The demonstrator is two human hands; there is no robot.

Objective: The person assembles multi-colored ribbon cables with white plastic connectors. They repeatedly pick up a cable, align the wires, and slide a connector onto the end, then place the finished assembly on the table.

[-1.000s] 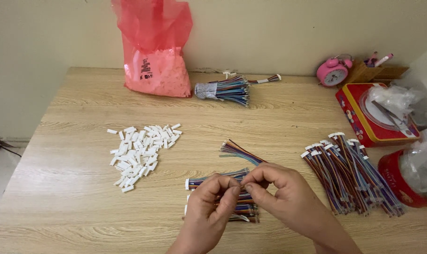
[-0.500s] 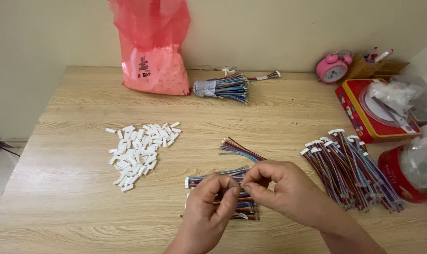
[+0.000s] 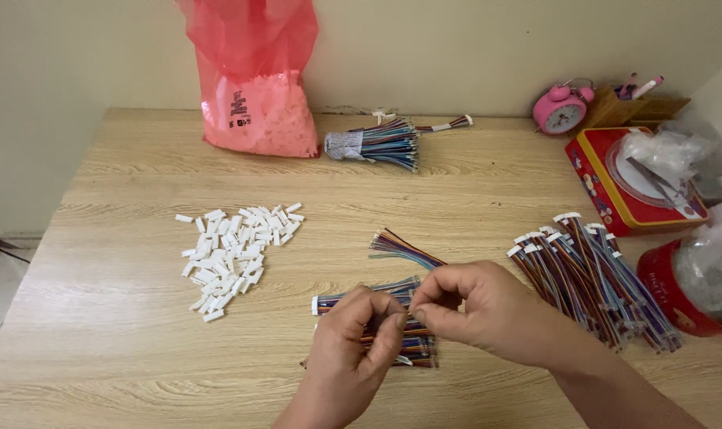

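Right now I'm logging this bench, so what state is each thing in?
Left hand: fingers pinched on a multicoloured wire lead.
Right hand: fingers pinched on the same lead.
Wire pile under the hands: loose, lying flat.
White connector housings: scattered heap, untouched.
Finished leads at right: laid side by side.
Bundle at the back: tied at one end.
Red bag: upright against the wall.

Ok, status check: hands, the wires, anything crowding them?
Left hand and right hand pinched together on a multicoloured wire bundle. More wire bundles lie beneath. White connector pile to the left, finished wire stack to the right, both apart.
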